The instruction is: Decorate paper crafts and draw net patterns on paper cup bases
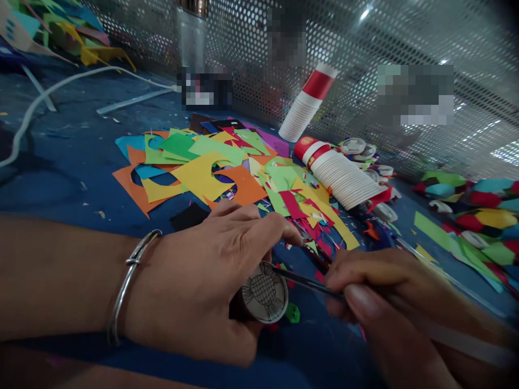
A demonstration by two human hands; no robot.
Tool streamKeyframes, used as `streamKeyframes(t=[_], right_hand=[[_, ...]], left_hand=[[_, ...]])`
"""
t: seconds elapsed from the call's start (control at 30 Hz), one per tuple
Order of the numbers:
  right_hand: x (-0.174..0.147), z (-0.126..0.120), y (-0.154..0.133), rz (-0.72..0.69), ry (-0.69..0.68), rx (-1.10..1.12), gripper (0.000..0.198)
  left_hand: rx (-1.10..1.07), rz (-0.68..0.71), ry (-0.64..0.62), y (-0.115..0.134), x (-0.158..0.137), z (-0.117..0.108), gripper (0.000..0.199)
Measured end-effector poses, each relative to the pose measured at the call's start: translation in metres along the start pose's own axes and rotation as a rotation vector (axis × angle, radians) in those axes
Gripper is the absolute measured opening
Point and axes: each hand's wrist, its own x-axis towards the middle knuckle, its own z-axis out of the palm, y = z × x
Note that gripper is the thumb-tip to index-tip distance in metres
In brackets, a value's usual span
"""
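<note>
Gripping: your left hand (219,275) curls round a small, round, pale-faced object (265,294) inked with black lines | your right hand (385,297) pinches a slim, dark, shiny tool (310,282), tip at the object's upper rim, contact unclear | object sits between your hands, nearer you than the heap of multicoloured cut paper (198,170) on the dark-blue tabletop (81,167)
</note>
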Motion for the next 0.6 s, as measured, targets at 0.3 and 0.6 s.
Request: streamKeyframes(t=[0.3, 0.6], right_hand=[[0.0, 0.011, -0.009, -0.089, 0.011, -0.089, 0.013], [0.004, 0.007, -0.01, -0.207, -0.033, -0.163, 0.019]], left_hand=[[-0.003, 0.031, -0.003, -0.003, -0.001, 0.001, 0.062], [-0.004, 0.075, 0.023, -0.005, -0.002, 0.001, 0.065]])
